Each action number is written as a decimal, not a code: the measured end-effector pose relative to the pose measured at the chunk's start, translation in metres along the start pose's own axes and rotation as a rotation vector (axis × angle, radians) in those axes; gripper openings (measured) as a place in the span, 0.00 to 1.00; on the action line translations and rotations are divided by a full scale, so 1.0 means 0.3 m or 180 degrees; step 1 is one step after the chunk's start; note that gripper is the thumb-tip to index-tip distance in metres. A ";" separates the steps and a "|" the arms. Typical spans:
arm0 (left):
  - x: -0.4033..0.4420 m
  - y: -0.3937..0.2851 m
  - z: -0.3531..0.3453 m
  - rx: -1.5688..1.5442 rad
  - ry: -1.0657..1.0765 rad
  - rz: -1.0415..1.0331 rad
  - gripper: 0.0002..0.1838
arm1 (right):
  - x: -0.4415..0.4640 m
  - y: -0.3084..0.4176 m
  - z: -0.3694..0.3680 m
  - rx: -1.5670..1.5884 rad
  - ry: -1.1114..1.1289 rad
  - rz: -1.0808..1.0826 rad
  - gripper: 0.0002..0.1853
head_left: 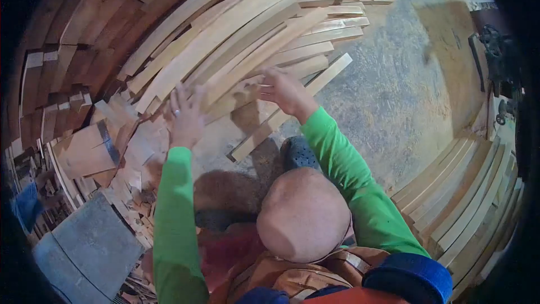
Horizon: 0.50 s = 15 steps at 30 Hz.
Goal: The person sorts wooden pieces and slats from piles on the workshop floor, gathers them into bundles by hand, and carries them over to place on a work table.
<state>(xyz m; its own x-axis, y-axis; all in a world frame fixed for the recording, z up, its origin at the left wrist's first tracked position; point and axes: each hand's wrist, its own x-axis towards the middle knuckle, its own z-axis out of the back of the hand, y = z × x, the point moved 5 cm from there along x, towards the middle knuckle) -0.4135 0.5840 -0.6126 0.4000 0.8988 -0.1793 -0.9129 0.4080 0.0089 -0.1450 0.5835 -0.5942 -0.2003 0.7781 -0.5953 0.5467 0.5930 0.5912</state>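
Observation:
My left hand [187,117], slightly blurred and wearing a ring, reaches over the near ends of a pile of long wooden boards [236,34]. Its fingers are spread, and nothing shows in its grasp. To the right, my right hand [288,93] has its fingers stretched out toward the left, above the nearer boards. Whether either hand touches the wood, I cannot tell. A narrow board [292,107] lies slantwise on the floor below my right hand, partly hidden by my wrist.
Stacked timber [73,28] rises at the left. Another group of boards [461,186] lies at the right. Wood scraps [132,186] and a grey panel [90,250] are at lower left. A dark perforated shoe [298,152] stands on the dusty floor [388,101].

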 end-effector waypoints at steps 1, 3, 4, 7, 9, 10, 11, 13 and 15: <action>-0.007 0.030 0.002 -0.0088 0.0032 0.0152 0.53 | -0.023 -0.034 0.040 -0.0011 -0.0023 -0.0022 0.18; -0.023 0.049 0.001 -0.0222 0.0098 0.0414 0.55 | -0.053 -0.077 0.238 -0.0825 -0.1251 0.1108 0.22; -0.029 0.045 0.003 -0.0266 0.0131 0.0518 0.56 | -0.075 -0.105 0.339 -0.1128 -0.1852 0.1519 0.25; -0.074 -0.052 0.000 -0.0242 0.0260 0.0454 0.55 | -0.135 -0.211 0.510 -0.0963 -0.2655 0.1215 0.26; -0.101 -0.116 -0.023 -0.0431 0.0252 0.0342 0.54 | -0.184 -0.224 0.459 -0.0630 -0.2805 0.0505 0.27; -0.120 -0.146 -0.049 -0.0539 0.0223 0.0336 0.53 | -0.203 -0.192 0.370 -0.0433 -0.2659 0.0294 0.27; -0.140 -0.175 -0.078 -0.0648 0.0194 0.0330 0.53 | -0.172 -0.220 0.391 -0.0436 -0.2657 0.0287 0.27; -0.192 -0.258 -0.126 -0.0849 0.0163 0.0136 0.49 | -0.059 -0.249 0.432 -0.0698 -0.2368 0.1085 0.27; -0.233 -0.337 -0.204 -0.0803 0.0347 0.0084 0.47 | -0.023 -0.248 0.445 -0.0697 -0.2424 0.0776 0.28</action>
<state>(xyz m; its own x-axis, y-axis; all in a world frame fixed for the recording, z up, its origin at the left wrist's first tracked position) -0.3540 0.4702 -0.6611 0.3771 0.8805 -0.2873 -0.9197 0.3195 -0.2280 -0.0757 0.5063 -0.7069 0.5519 0.5836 -0.5957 0.3170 0.5139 0.7971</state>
